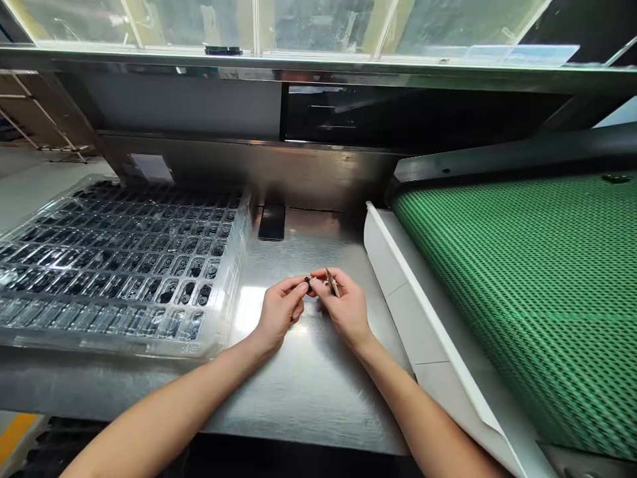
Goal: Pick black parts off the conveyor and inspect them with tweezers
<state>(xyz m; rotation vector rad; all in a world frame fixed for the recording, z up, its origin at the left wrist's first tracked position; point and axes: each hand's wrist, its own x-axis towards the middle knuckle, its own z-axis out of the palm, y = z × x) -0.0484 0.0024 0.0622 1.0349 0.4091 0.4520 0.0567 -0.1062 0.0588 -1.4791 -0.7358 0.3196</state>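
Note:
Above the metal worktop [298, 372], a small black part [308, 285] is pinched in the fingertips of my left hand [279, 312]. My right hand [347, 309] is closed around a thin, pointed metal tool [332, 282], its tip angled up and away from me. Its thumb and forefinger also meet the black part, so both hands touch at that spot. Fingers cover most of the part and the tool's lower end, and their exact kinds cannot be made out.
Stacked clear plastic trays [216, 318] on the left hold rows of small black parts. A black phone-like slab [271, 222] lies behind my hands. On the right, a white guard strip [423, 312] borders a green mesh conveyor belt [522, 279]. A metal frame [318, 76] spans overhead.

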